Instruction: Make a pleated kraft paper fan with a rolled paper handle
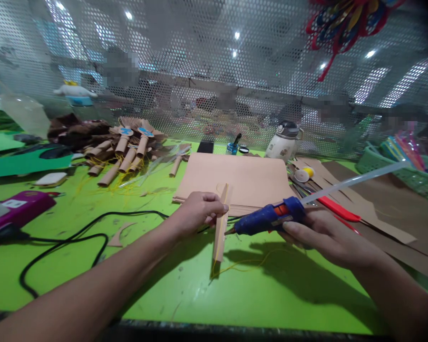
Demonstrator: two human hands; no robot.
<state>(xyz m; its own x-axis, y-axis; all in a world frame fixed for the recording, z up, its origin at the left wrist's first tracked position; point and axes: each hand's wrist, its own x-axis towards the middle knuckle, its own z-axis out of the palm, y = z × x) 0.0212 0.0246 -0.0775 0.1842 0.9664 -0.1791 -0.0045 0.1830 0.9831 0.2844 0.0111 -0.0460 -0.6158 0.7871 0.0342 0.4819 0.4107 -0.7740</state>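
Brown paper strip [219, 240]: light, easily creased, we judge; best held by its edges. Our left hand [195, 212] pinches it; our right hand [326, 237] grips the glue gun [264, 219].

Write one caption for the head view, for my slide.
The left hand holds a brown paper strip with yellow string; the right hand points a blue glue gun at it.

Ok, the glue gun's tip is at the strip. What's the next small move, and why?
I'd probably ease the glue gun down the strip, squeezing gently: its nozzle is at the strip's right edge, the right hand holds the glue gun, the left hand pinches the strip's upper part, and yellow thread runs along it.
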